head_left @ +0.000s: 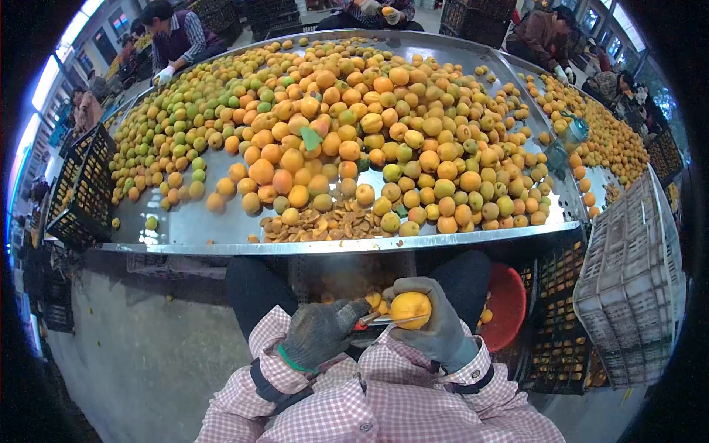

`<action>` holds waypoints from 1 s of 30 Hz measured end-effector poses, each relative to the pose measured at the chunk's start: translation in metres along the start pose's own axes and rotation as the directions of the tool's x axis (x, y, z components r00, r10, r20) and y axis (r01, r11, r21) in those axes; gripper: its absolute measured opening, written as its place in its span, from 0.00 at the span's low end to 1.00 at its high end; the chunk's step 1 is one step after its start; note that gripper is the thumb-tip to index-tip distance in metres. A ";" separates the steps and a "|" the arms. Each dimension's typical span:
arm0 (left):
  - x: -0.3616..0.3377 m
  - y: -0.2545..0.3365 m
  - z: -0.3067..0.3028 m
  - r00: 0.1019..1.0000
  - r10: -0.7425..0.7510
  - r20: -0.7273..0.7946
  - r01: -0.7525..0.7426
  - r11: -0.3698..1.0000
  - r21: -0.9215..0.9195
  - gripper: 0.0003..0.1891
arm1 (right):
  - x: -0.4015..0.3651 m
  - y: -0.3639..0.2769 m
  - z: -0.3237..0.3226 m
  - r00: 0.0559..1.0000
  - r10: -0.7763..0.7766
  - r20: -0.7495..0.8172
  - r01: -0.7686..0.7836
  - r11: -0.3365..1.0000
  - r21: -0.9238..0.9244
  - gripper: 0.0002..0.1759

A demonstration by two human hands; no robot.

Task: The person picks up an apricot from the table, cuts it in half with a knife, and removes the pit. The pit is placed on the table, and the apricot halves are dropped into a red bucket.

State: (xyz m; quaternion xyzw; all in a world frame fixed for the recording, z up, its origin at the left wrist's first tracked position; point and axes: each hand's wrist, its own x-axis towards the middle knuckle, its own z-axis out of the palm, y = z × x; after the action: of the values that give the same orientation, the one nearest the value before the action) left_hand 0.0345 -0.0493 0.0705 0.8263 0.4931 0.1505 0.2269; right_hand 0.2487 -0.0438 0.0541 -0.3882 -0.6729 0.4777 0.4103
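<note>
My left hand (319, 336), in a dark grey glove with a green cuff edge, is closed around the red handle of a small knife (367, 319). The knife's thin blade points right and lies against a yellow-orange apricot (410, 310). My right hand (439, 328), in a grey glove, grips that apricot with the fingers curled behind it. Both hands are over my lap, below the table's near edge. Between and behind them, more orange fruit or pieces show, partly hidden by the gloves.
A metal table (177, 241) carries a big heap of apricots (384, 125) and a pile of cut pieces (325, 224). A black crate (81, 184) stands left. At right are a red basin (507, 306), a white crate (628, 280) and black crates of fruit (554, 325). Gloved co-workers sit around.
</note>
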 end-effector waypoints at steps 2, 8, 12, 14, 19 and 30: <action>-0.003 -0.005 0.006 1.000 0.021 -0.008 -0.021 0.999 0.024 0.21 | 0.000 -0.001 0.002 1.000 0.007 0.016 -0.008 0.998 0.054 0.34; -0.006 -0.010 0.016 1.000 0.005 -0.016 -0.005 0.999 0.036 0.21 | -0.001 -0.004 0.007 0.992 0.109 0.071 -0.124 0.955 0.270 0.32; -0.006 -0.002 0.015 0.998 -0.047 -0.050 0.045 0.999 -0.029 0.22 | -0.003 -0.005 0.012 0.986 0.158 0.045 -0.162 0.881 0.446 0.33; -0.005 -0.004 0.017 0.997 -0.073 -0.028 0.073 0.997 0.003 0.22 | -0.005 -0.001 0.015 0.985 0.167 0.044 -0.169 0.883 0.437 0.33; 0.001 -0.002 0.016 0.997 -0.073 -0.021 0.074 0.997 0.009 0.25 | -0.003 -0.005 0.029 0.983 0.181 -0.042 -0.151 0.910 0.385 0.33; 0.005 -0.020 0.042 0.988 -0.156 -0.013 0.153 0.977 -0.151 0.19 | 0.018 0.013 0.029 0.982 0.184 -0.037 -0.137 0.836 0.531 0.33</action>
State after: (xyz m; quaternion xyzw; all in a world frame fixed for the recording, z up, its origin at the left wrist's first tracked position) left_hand 0.0418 -0.0466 0.0241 0.7642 0.5460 0.1791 0.2930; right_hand 0.2174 -0.0333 0.0389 -0.3362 -0.4631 0.6591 0.4880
